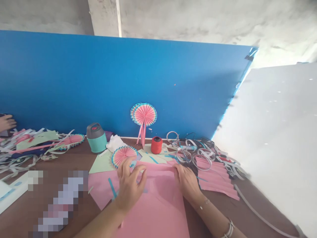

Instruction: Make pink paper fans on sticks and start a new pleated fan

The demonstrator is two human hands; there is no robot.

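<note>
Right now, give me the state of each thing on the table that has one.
Pink sheet, flat under both hands.
Left hand, open, fingers spread on sheet.
Right hand, open, pressing sheet's far edge.
Bottle, upright, lid shut.
Red spool, upright, wound.
Stick fan, spread, leaning on blue board.
Small fan, spread, lying flat.
Pleated paper, folded, lying flat.

The right hand [187, 181] wears a thin chain bracelet [203, 202] at the wrist; stacked silver bangles [229, 228] sit beyond, toward five o'clock.
</note>
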